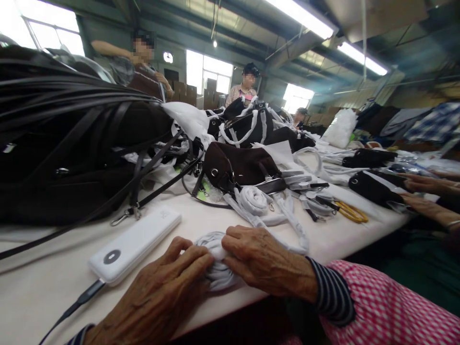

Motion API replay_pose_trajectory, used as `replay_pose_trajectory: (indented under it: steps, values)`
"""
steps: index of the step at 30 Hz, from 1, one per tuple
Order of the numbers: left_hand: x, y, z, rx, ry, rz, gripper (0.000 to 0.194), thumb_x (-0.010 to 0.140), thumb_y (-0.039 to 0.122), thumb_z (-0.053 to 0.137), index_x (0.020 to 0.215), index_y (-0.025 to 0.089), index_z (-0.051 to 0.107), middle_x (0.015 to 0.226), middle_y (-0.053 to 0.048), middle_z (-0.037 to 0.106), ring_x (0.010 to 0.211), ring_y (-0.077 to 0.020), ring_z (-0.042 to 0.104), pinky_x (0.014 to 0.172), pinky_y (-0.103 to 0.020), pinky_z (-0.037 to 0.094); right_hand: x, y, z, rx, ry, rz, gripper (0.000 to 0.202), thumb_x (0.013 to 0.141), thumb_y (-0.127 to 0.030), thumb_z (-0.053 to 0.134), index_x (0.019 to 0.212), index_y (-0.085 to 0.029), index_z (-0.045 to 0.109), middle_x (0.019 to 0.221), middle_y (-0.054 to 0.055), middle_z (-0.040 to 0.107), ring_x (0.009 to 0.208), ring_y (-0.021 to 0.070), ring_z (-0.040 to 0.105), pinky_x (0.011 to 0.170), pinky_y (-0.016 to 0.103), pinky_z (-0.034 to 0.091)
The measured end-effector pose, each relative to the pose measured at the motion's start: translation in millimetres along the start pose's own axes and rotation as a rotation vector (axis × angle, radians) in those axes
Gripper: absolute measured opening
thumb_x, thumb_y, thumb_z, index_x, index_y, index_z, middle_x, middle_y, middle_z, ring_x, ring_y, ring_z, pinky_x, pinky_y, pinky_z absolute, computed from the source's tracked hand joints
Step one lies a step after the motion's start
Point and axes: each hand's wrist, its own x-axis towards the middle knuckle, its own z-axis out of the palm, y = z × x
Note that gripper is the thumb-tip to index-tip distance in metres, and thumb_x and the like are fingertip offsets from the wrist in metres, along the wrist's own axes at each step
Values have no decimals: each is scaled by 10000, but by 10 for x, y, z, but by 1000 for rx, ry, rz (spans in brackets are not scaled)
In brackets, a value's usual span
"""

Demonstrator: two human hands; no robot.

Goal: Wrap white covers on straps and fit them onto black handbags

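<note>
The left hand is showing its back, with its fingers bending a little and pointing to the right; the right hand is pointing to the left, with its fingers curling and its thumb sitting below them; the two hands are facing each other, close together.

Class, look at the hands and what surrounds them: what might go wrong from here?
The pale coil sits by the edge of the table, so it might drop or unwind if released. The left hand is beside the power bank and might knock it or snag its cable.
</note>
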Motion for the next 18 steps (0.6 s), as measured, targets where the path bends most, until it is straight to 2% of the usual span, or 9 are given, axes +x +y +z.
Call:
replay_pose_trajectory:
  steps: [1,3,5,7,8,11,15,18]
  values:
    - [-34,5,39,55,4,-1,247,1032,235,524,1270,239,589,1200,-31,704,1044,-234,608,901,-333,554,-6,4,1,15,1,15,89,1016,-225,545,948,-172,569,972,41,627,848,169,576,723,292,373]
    - [-128,-6,143,181,32,-26,443,991,403,627,1399,249,553,1297,-52,685,1188,-298,574,945,-398,550,-21,10,6,39,1,42,85,1013,-219,546,949,-168,570,977,45,628,847,170,580,729,293,380]
    - [-212,-41,245,286,73,-53,541,967,471,641,1453,256,538,1356,-70,665,1284,-353,520,962,-442,543,-33,17,10,51,-4,57,86,1011,-220,551,946,-167,571,978,45,628,846,171,583,729,295,383]
    - [-245,-84,299,296,53,-42,503,974,404,620,1450,259,549,1374,-77,654,1294,-352,516,980,-442,537,-38,22,8,47,-8,57,80,1013,-221,551,959,-168,576,986,46,630,852,176,587,728,297,385]
    - [-242,-101,304,261,6,-29,485,976,339,604,1450,257,547,1381,-74,645,1281,-330,527,998,-428,531,-37,22,2,43,-10,53,77,1015,-220,548,968,-169,578,992,46,631,858,178,590,728,298,386]
    - [-204,-108,261,186,-80,-12,516,943,140,531,1445,262,537,1374,-44,639,1215,-271,546,1017,-386,516,-29,18,-21,47,-23,40,78,1021,-221,545,976,-170,583,1001,46,636,864,179,597,730,297,389]
    - [-214,-55,215,306,70,48,610,877,20,435,1432,245,549,1388,-9,646,1270,-306,467,994,-407,488,-23,24,-31,41,-20,77,100,1021,-238,551,959,-164,579,976,49,638,835,182,593,715,304,380]
    - [-264,-62,243,314,91,75,595,873,12,441,1417,220,564,1342,-5,674,1245,-297,475,996,-390,480,-26,41,-13,22,-2,94,115,1028,-251,540,965,-161,575,967,51,638,809,184,584,690,307,366]
